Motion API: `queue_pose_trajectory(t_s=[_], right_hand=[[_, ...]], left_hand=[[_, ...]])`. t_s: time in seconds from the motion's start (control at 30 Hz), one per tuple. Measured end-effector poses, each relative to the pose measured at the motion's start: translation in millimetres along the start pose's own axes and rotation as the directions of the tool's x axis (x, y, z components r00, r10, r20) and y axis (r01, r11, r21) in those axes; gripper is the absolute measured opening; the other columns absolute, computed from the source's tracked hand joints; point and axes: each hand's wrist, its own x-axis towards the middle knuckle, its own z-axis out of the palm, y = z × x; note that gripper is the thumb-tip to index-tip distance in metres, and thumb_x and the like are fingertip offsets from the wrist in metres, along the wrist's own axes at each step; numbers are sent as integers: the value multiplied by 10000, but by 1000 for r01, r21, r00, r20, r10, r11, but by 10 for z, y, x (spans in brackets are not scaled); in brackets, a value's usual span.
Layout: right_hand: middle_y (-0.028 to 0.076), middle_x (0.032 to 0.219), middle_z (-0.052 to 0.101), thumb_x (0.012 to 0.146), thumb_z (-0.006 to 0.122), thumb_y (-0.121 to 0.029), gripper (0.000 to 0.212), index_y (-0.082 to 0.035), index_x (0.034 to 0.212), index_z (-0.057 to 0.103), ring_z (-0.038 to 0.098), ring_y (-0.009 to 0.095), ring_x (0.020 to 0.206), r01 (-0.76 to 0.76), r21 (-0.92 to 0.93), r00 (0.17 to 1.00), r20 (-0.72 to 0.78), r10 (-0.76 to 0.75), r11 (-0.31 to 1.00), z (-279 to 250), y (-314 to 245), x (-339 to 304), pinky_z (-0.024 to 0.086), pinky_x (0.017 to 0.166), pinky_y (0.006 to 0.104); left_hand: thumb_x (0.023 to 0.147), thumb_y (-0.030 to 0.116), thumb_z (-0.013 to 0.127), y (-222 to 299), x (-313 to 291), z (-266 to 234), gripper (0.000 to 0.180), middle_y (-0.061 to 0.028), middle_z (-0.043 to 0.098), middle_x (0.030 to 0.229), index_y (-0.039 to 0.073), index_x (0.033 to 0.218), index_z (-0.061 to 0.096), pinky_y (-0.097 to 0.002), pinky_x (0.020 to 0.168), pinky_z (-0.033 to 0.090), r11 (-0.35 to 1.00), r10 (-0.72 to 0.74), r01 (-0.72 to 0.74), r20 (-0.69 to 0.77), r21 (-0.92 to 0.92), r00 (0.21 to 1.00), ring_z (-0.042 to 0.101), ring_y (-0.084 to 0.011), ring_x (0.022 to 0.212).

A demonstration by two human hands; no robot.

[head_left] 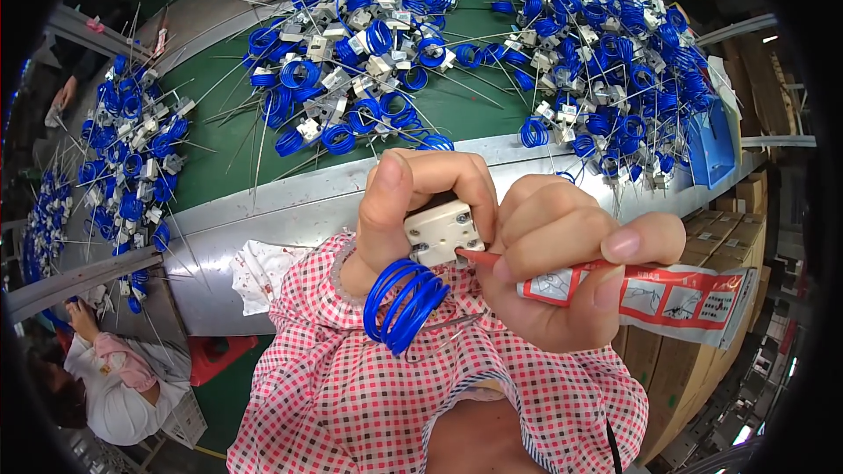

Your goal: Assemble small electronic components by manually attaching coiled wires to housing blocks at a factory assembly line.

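Between the fingers of my left hand [384, 219] sits a small cream-coloured block [432, 233] with metal screws or terminals at its corners. A coil of blue wire or tubing [404, 305] hangs below it, beside my left wrist. My right hand [562, 254] is closed around a soft red-and-white tube [676, 295], lying almost level with its flat crimped end to the right. The tube's narrow red nozzle [477, 256] points left and meets the block's lower edge. Whether anything comes out of the tip is too small to tell.
Large heaps of similar blocks with blue coils [351, 61] and thin metal rods cover the green-and-metal bench [219, 149]. Another heap [606, 61] lies right, near a blue bin [709, 145]. A stained white cloth [263, 272] lies left. Co-workers' hands [83, 320] show left and at the top.
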Motion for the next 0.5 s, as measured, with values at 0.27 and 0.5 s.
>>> queue_pose_trajectory(t_s=[0.27,0.5], right_hand=[[114,582,518,831,466,-110,215,-24,1004,373,391,148,412,54,202,979,-204,-12,978,-46,69,0,398,518,375],[73,469,460,888,342,-191,182,-39,969,398,333,113,396,346,-136,710,-609,-354,928,-906,-290,209,245,384,243]], left_hand=[[863,585,91,-66,51,64,736,-52,470,575,23,590,481,-251,485,305,985,-133,114,-155,-129,979,416,-133,507],[868,455,395,-335,675,-435,475,-51,484,631,50,640,495,-219,460,321,551,-86,54,8,-832,996,423,-135,544]])
